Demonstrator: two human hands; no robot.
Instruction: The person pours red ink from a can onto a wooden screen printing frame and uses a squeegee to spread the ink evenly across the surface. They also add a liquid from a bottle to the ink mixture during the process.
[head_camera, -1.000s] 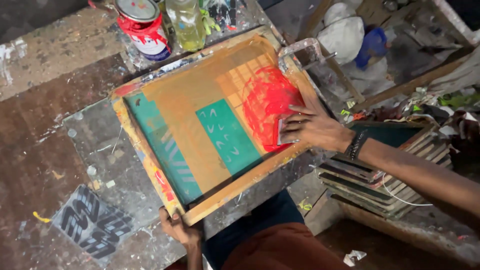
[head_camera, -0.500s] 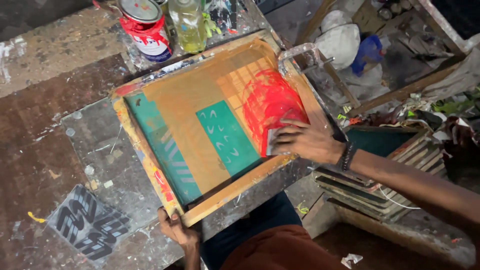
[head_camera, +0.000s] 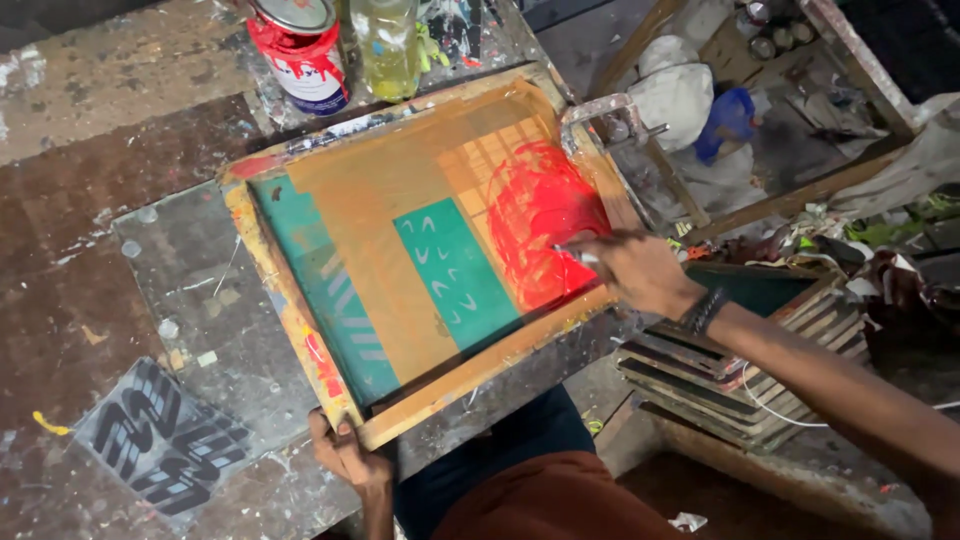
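A wooden-framed printing screen (head_camera: 400, 270) lies tilted on the paint-stained worktop (head_camera: 110, 230), red ink (head_camera: 540, 225) smeared over its right part. The right hand (head_camera: 635, 270) presses a small pale tool (head_camera: 578, 254) into that ink, fingers closed around it. The left hand (head_camera: 345, 452) grips the frame's near corner. 1 red-splashed tin (head_camera: 300, 45) and 1 yellowish bottle (head_camera: 385, 45) stand beyond the frame.

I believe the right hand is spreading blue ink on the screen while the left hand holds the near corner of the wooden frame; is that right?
Not quite: the ink under the right hand is red, not blue, as the head view shows. The rest stands: the right hand works over the screen, and the left hand holds the near corner of the wooden frame.
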